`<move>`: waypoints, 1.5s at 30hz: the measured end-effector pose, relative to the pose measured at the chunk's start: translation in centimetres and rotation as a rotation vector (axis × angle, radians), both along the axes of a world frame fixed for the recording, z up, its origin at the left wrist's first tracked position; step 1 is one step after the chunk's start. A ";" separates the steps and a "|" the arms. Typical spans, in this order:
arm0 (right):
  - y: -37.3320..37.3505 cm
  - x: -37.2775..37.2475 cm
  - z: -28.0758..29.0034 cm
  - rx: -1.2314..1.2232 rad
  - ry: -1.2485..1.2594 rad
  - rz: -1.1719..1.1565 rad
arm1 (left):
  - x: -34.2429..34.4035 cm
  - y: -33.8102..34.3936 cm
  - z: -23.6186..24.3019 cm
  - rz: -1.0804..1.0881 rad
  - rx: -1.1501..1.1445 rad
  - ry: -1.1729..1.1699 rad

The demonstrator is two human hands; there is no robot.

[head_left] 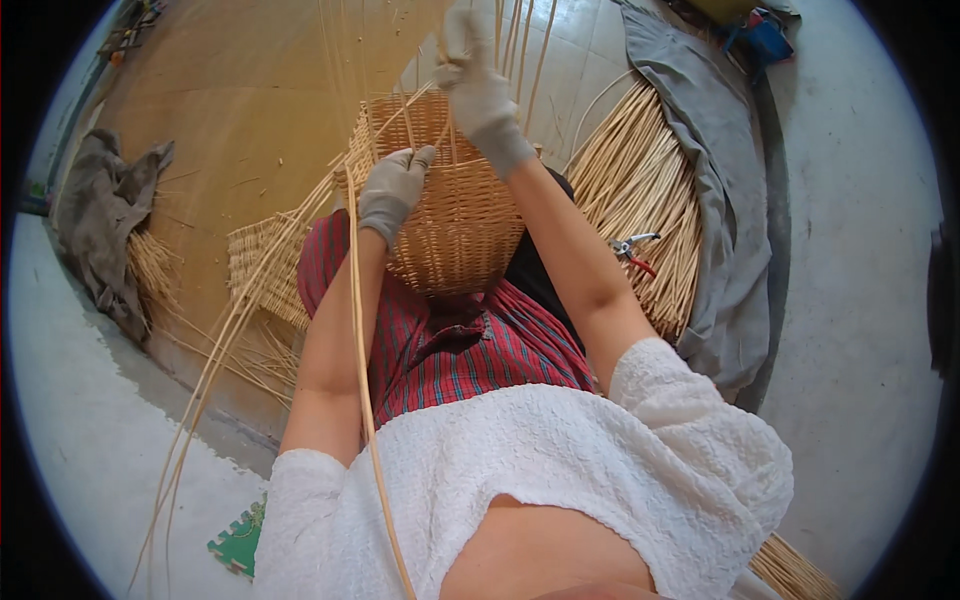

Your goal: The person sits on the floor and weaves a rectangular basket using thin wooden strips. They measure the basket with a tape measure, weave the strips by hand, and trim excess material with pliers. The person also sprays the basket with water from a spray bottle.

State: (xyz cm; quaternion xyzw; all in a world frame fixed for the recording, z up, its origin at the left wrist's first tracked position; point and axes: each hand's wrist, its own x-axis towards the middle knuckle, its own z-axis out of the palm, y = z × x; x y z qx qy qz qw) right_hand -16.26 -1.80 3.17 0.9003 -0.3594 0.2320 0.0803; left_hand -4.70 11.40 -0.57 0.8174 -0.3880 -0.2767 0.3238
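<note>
A tan woven wicker basket [455, 225] rests between my knees, with upright rods [525, 65] rising from its rim. My left hand [395, 192], in a pale grey work glove, is closed at the near left rim, thumb and fingers pinching a thin wicker rod. Raised above the far right part of the rim is my gloved right hand [480, 95]. Its fingers are smeared by motion, so what they hold cannot be made out. Long loose rods [358, 310] trail from the basket's left side past my left arm.
Cut rods [645, 190] lie in a big bundle on grey cloth [735, 210] at the right, with red-handled pruning shears [635, 255] on top. A flat woven piece [265, 265] is left of my knee. Crumpled dark cloth [105, 215] covers more rods farther left.
</note>
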 end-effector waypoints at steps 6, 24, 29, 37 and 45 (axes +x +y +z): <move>3.6 -11.9 -5.2 0.844 -1.234 0.033 | -3.9 1.5 0.4 0.176 -0.379 -0.280; 9.1 -8.2 -4.9 0.775 -1.042 0.236 | -0.9 9.0 -2.8 0.528 -0.566 -0.454; 18.6 0.3 -0.9 0.766 -0.486 0.958 | 3.9 10.2 -3.3 0.404 -0.686 0.299; 16.3 -0.8 3.0 0.427 -0.033 1.253 | 2.3 13.1 4.3 -0.003 -0.450 0.115; 5.5 -2.0 -5.6 1.124 -1.538 0.169 | -2.6 13.2 -0.7 0.112 -0.551 0.032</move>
